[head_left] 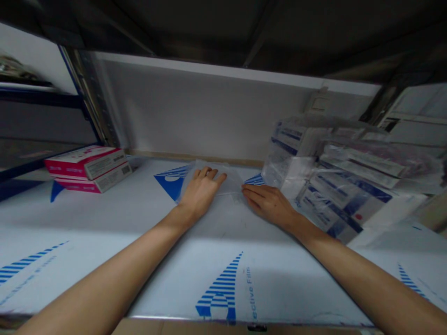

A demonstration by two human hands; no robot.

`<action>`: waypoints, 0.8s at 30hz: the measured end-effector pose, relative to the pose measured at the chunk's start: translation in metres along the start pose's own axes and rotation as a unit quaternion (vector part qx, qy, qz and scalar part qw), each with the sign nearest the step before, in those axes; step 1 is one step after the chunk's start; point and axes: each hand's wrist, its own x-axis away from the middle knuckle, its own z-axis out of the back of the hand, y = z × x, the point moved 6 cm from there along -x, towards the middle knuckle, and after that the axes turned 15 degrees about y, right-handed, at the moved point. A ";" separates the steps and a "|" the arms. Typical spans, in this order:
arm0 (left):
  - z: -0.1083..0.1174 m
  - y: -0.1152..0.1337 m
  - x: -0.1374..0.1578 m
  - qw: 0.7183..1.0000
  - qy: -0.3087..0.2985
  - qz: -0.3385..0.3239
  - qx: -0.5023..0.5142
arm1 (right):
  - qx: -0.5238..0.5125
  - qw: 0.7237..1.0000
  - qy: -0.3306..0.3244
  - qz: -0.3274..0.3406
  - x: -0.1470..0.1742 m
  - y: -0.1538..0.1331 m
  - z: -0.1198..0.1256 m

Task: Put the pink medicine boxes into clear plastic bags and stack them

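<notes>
A clear, flattened plastic bag (228,179) lies on the shelf near the back wall. My left hand (199,188) rests palm down on its left part, fingers spread and slightly bent. At the bag's right edge is my right hand (267,201), its fingers pressed together with the tips on the plastic. The bag looks thin and flat, and part of it is hidden under my left hand.
Two pink-and-white boxes (89,167) are stacked at the left. Several white-and-blue boxes wrapped in clear plastic (344,190) stand close to my right hand. Film with blue print covers the shelf (167,274). A dark upper shelf (209,28) hangs low overhead.
</notes>
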 end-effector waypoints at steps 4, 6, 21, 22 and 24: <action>0.005 -0.002 0.000 0.999 0.005 0.015 -0.035 | 0.060 0.998 -0.028 0.001 -0.003 0.001 0.001; 0.006 -0.004 -0.001 0.999 -0.007 0.016 -0.048 | 0.090 0.995 -0.050 -0.010 -0.005 0.001 0.004; 0.003 -0.034 -0.003 0.994 -0.017 0.073 -0.081 | 0.025 0.996 -0.017 -0.089 -0.018 0.010 0.014; 0.003 -0.034 -0.003 0.994 -0.015 0.068 -0.085 | 0.032 0.995 -0.026 -0.095 -0.018 0.010 0.014; 0.004 -0.032 -0.004 0.994 -0.012 0.061 -0.092 | 0.049 0.992 -0.050 -0.100 -0.019 0.009 0.013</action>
